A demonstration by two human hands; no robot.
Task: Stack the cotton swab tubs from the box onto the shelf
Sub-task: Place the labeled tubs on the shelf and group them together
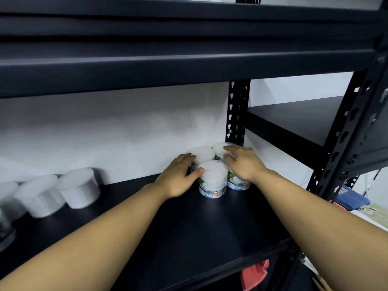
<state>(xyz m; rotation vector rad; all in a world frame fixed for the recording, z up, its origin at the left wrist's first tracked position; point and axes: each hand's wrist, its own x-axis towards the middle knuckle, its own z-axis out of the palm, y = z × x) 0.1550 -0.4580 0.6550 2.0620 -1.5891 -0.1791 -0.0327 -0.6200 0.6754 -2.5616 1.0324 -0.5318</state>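
Observation:
Several cotton swab tubs with white lids and printed labels stand clustered at the back right of the black shelf (pixel 189 223). The front tub (pixel 213 182) reads "COTTON BUDS". My left hand (pixel 178 177) presses against the left side of the back-left tub (pixel 203 153), its thumb touching the front tub's rim. My right hand (pixel 241 162) lies over the right-front tub (pixel 239 184), fingers reaching the back-right tub (pixel 220 147). The box is out of view.
Three plain white ribbed tubs (pixel 79 189) stand in a row at the shelf's back left. A black perforated upright (pixel 236 114) rises just behind the cluster. Another upright (pixel 348 143) stands at right, with blue and red items low beyond it.

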